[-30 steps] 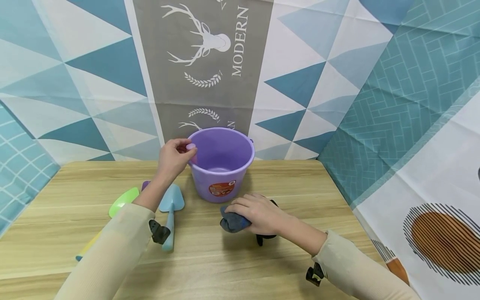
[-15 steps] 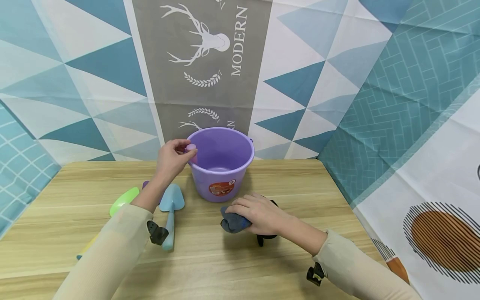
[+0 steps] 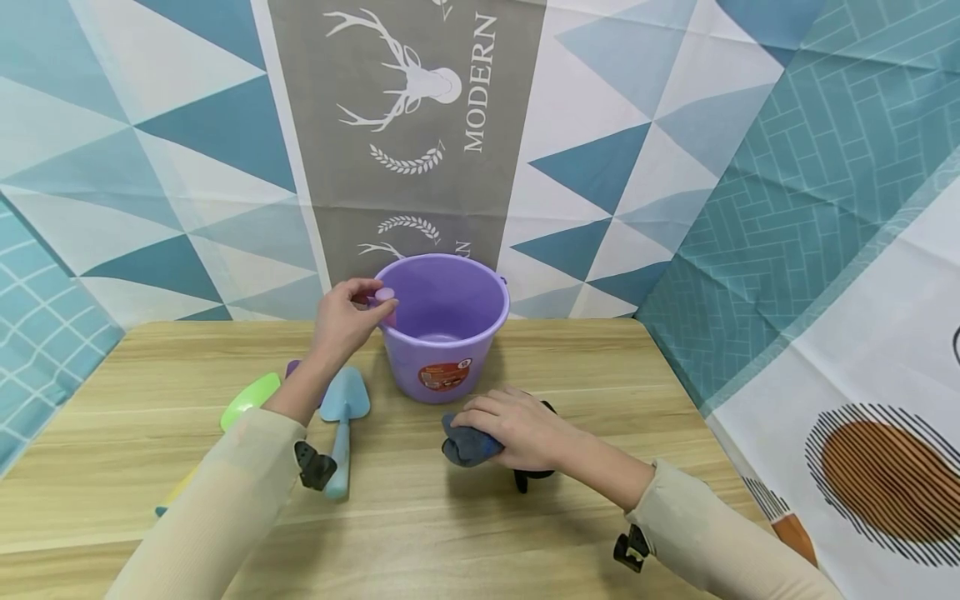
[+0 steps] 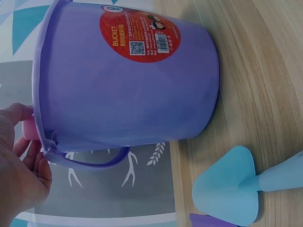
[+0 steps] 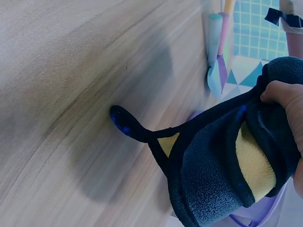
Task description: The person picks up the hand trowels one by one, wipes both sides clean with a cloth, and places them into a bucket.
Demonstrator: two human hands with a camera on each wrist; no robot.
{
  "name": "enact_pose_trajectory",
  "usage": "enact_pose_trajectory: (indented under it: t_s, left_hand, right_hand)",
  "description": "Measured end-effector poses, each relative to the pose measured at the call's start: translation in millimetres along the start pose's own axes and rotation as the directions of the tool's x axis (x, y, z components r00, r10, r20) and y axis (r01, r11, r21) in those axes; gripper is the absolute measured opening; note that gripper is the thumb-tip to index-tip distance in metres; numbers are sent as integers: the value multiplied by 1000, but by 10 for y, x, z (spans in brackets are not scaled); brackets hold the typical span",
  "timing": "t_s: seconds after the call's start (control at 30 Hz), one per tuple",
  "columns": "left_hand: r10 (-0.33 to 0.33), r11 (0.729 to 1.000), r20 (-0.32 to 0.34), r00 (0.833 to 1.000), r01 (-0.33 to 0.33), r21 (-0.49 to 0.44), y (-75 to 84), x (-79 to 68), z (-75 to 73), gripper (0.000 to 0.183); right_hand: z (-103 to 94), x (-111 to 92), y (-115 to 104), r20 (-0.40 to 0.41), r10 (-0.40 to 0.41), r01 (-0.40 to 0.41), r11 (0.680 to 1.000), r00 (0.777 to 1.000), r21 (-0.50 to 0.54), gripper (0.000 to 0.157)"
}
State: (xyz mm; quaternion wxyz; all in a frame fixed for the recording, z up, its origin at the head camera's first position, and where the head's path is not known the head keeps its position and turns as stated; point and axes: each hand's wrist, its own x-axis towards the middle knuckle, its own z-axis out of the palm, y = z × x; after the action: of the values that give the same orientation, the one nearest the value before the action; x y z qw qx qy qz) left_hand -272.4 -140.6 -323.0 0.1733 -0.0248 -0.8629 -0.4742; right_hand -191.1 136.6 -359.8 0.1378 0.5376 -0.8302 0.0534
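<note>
- Fingers (image 3: 362,285) of the left hand (image 3: 345,318) pinch a pink thing (image 3: 386,295) at the bucket's (image 3: 442,357) rim (image 3: 442,343).
- I see the right hand (image 3: 517,428) grip dark cloth (image 3: 468,445) in front of it.

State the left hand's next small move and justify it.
I would probably have the left hand lower the pink object into the purple bucket. The fingers hold it at the rim, its lower part appears to be inside, and the bucket stands upright and open. The right hand holds the dark cloth apart from the bucket.
</note>
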Motion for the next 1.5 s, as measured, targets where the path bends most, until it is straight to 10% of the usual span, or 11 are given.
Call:
enact_pose_trajectory:
  t_s: [0.73,1.5]
  left_hand:
    - [54,994,-87,995,-62,-90,-171,-154,-230,40]
    - [-110,987,-96,989,120,104,-731,-654,-833,49]
  right_hand:
    - [-24,-5,1,-16,-9,9,1000,1000,-1,47]
    - [-75,-46,21,-31,-1,0,1000,1000,-9,47]
